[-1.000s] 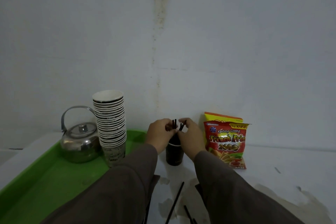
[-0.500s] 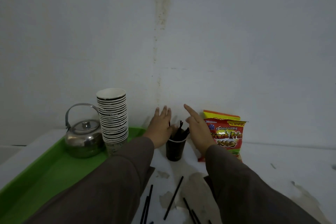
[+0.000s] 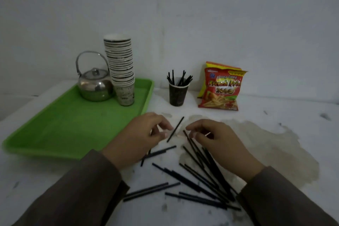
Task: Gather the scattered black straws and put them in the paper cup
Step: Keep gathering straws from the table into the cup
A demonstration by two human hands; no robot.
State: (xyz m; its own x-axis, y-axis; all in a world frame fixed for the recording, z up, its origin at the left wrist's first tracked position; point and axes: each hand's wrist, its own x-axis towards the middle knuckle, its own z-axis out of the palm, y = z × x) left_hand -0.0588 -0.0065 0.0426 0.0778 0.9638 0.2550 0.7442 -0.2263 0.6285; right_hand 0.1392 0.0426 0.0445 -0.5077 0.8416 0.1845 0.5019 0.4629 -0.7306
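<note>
Red packet (image 3: 221, 90) (reads "French Fries"), black straws (image 3: 194, 176)

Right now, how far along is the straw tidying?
Partly done: several straws already stand in the paper cup. The left hand and right hand reach for loose straws; whether either grips one yet is unclear. Most of the scattered straws remain on the table.

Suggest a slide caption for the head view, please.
Both hands reach for scattered straws; cup already holds several.
</note>
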